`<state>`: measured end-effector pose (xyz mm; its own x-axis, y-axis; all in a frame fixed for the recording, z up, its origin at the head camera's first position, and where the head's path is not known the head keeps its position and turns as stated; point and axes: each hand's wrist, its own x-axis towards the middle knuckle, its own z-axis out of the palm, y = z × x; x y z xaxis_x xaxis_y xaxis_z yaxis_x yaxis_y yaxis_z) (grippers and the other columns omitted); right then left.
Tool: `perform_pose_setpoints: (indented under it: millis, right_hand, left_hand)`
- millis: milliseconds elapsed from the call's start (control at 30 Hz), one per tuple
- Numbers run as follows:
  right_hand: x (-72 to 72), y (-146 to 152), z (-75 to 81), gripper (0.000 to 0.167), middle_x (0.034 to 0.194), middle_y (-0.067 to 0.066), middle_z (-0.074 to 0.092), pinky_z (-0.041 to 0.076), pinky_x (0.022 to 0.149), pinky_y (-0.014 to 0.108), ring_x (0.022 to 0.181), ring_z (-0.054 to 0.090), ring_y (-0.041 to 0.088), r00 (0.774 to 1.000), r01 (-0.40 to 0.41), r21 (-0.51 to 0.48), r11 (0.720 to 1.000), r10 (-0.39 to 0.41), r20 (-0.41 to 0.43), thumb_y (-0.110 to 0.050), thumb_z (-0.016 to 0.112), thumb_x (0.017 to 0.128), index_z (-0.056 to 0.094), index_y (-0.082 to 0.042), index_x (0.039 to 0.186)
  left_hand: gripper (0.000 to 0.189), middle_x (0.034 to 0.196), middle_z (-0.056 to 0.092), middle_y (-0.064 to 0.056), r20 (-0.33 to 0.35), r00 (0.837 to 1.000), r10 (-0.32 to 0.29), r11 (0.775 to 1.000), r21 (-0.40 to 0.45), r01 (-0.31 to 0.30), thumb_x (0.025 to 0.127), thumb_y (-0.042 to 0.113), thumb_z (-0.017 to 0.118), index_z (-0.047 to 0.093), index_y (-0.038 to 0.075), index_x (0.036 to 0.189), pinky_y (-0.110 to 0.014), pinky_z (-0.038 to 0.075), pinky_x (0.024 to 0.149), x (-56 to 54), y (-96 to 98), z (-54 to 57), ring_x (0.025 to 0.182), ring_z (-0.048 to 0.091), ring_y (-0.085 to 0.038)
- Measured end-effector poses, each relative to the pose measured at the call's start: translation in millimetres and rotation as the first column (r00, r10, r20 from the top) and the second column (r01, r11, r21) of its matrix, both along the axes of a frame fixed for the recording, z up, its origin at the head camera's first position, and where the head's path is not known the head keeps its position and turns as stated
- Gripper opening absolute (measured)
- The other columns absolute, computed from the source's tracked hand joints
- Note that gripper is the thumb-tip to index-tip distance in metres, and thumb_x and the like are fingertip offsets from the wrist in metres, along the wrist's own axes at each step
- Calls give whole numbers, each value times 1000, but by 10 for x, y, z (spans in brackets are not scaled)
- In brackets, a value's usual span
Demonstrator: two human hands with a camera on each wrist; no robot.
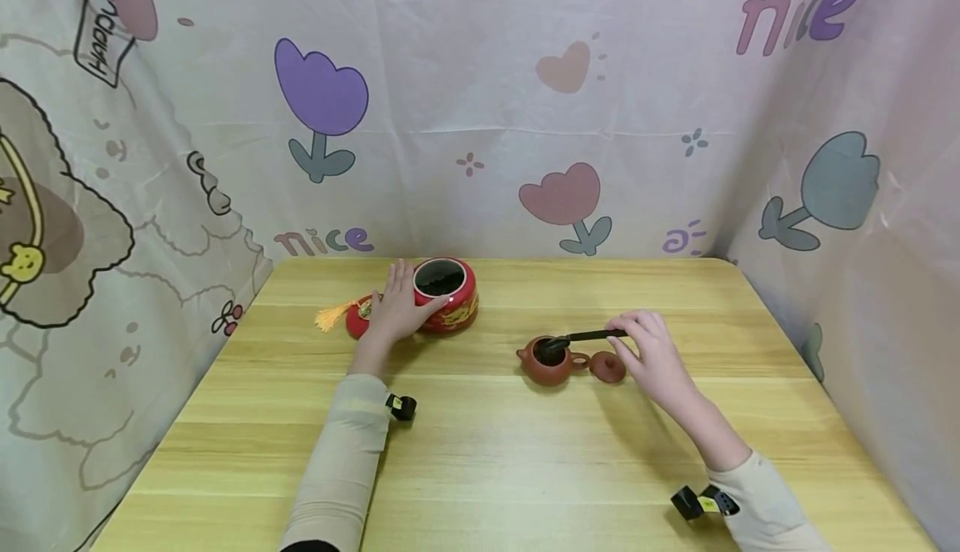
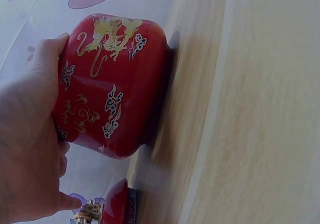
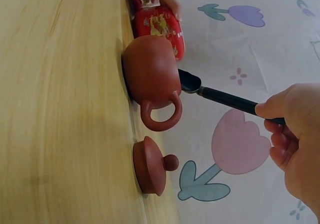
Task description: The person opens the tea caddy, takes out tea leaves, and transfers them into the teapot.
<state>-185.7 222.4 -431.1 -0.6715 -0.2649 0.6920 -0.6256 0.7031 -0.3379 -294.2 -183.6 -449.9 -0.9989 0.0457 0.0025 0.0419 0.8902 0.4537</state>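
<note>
My left hand point(image 1: 393, 306) holds a glossy red jar point(image 1: 454, 315) with gold dragon patterns by its rim and side, thumb across the near side. The jar stands lidless, dark loose contents inside. My right hand point(image 1: 658, 356) pinches the handle of a black tea scoop point(image 3: 227, 98); the scoop's head dips into the mouth of a brown clay teapot point(image 1: 547, 373). Dark material shows in the teapot's opening. Beside the teapot's handle, its knobbed lid point(image 1: 607, 367) lies on the table, below the right hand.
The jar's red lid point(image 1: 357, 318), with a yellow tassel point(image 1: 334, 315), lies left of the jar, partly behind the left hand. All stands on a wooden table point(image 1: 480, 469). A printed cloth point(image 1: 450, 77) hangs along its back and sides.
</note>
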Motion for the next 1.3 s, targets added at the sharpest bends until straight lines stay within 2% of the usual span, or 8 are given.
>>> perform_pose_setpoints:
  millis: [233, 433, 733, 1033, 1300]
  right_hand:
    - [-4, 10, 21, 23, 95, 11, 63, 36, 80, 28, 94, 50, 27, 1000, -3, -6, 1000, 3, -6, 11, 75, 76, 68, -1, 94]
    - [-3, 59, 30, 23, 95, 12, 64, 37, 81, 30, 94, 50, 28, 1000, 12, -11, 1000, -12, -2, 11, 74, 76, 69, 0, 95]
    - [-4, 145, 100, 21, 94, 14, 62, 35, 78, 30, 91, 48, 28, 1000, 18, -7, 1000, -18, -4, 11, 74, 76, 68, 1, 94]
    - [23, 183, 117, 23, 94, 15, 63, 35, 78, 30, 90, 48, 29, 999, 24, -25, 999, -25, -36, 12, 74, 75, 69, 3, 95]
    - [35, 227, 118, 22, 95, 15, 63, 35, 79, 29, 92, 48, 28, 999, 42, -37, 998, -42, -17, 12, 73, 76, 69, 3, 96]
  left_hand:
    - [119, 165, -11, -7, -7, 1000, -6, 1000, 11, 6, 75, 88, 42, 2, 11, 158, -70, 8, 116, 12, 5, 23, 153, -7, -31]
    - [118, 166, -9, -7, -19, 1000, -2, 1000, -7, 2, 76, 88, 42, 3, 12, 158, -70, 10, 116, -7, 26, -5, 154, -4, -31]
    - [115, 165, -12, -6, -7, 1000, -8, 1000, 10, 8, 79, 84, 44, -1, 13, 158, -70, 8, 116, 3, 36, 41, 153, -8, -30]
    - [116, 165, -12, -6, -4, 1000, -8, 1000, 6, 8, 78, 85, 42, -1, 13, 158, -69, 8, 117, 4, 24, 15, 153, -9, -29]
    - [117, 165, -12, -7, -4, 1000, -10, 1000, -3, 10, 78, 86, 42, -2, 12, 158, -69, 8, 117, 3, 20, 34, 153, -9, -30]
